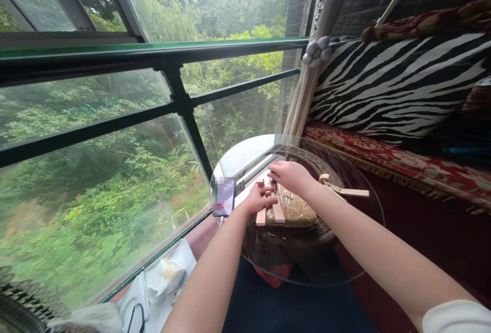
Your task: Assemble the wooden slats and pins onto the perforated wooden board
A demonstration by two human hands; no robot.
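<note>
My left hand (258, 198) is closed around pale wooden strips, its fingers lying across them and pressing them on a board. One wooden strip (279, 213) juts toward me from under the fingers, with a second strip (261, 217) beside it. Just beyond, my right hand (293, 175) is pinched over the far end of the strips, by a small dark piece (273, 183); what its fingertips hold is too small to make out. Beneath the strips lies a light brown, shiny-topped board (301, 210). To the right rests a jointed wooden piece (349, 191) with a rounded end.
The round glass tabletop (374, 205) carries everything. At its left edge stands a phone (224, 197) with a cable. A large window with a dark green rail (238, 46) is on the left. White plastic bags (169, 276) lie below it. A zebra-striped cushion (399, 85) sits at right.
</note>
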